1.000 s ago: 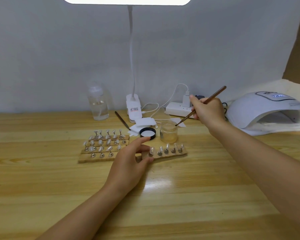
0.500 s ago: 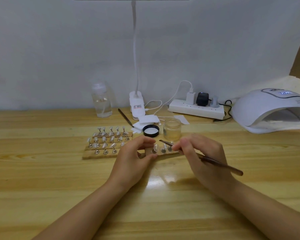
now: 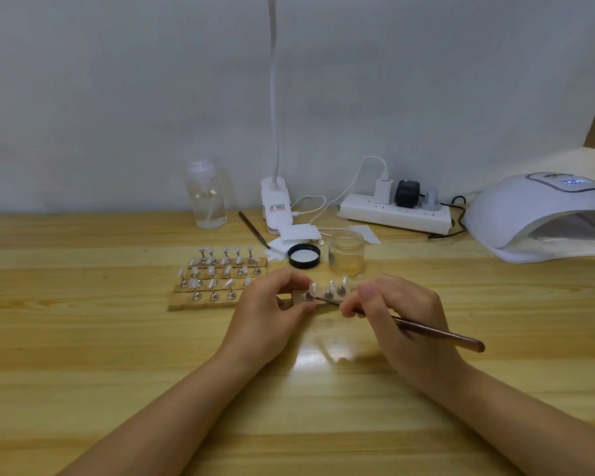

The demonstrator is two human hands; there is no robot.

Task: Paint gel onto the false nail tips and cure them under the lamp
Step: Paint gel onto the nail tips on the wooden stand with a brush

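While the left hand (image 3: 272,314) pinches the end of the small wooden strip (image 3: 298,298) of nail tips (image 3: 330,288) mid-surface, the right hand (image 3: 397,314) grips the brush (image 3: 437,334), fingers curled round it, bristles at the leftmost tip. The curing lamp (image 3: 536,214) sits by the right edge.
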